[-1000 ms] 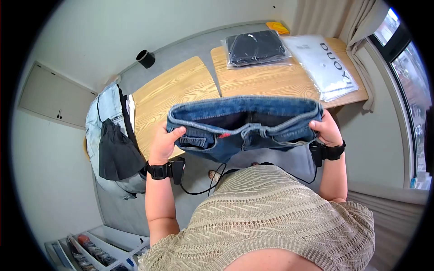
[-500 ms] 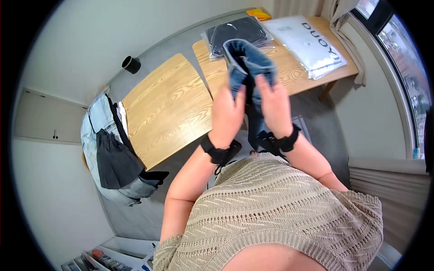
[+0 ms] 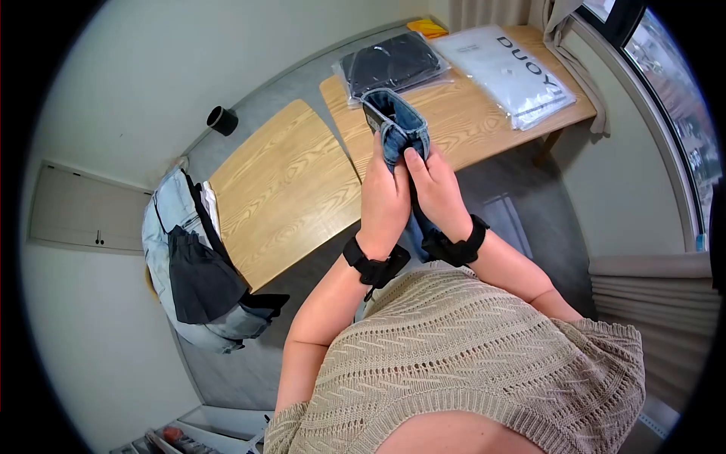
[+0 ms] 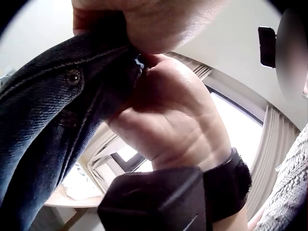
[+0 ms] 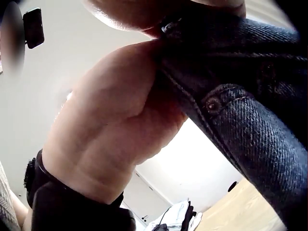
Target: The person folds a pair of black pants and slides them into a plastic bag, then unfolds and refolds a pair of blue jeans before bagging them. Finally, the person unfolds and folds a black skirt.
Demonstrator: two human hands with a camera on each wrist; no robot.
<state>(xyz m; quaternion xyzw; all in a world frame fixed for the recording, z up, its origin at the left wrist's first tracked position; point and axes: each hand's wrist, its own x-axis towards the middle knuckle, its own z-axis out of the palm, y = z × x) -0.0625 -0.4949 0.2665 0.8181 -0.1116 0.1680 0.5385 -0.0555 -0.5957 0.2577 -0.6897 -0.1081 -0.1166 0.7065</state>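
Blue jeans are bunched between both hands in the head view, waistband up and away from the body, legs hanging beneath. The left hand grips them from the left side. Against it, the right hand pinches the same bunched cloth, thumb on top. Dark denim with a metal rivet runs out from the hands in the left wrist view. In the right wrist view the denim comes out of the right hand. Most fingertips are hidden by cloth and hands.
Two wooden tables stand ahead with a gap between them. Bagged dark clothing, a printed clear bag and a yellow item lie on the right one. Clothes hang at the left, and a black bin stands behind.
The hands have come together from holding the waistband stretched wide, and the jeans are now narrowed and bunched. Since the middle frame the waistband has dropped slightly toward the body.
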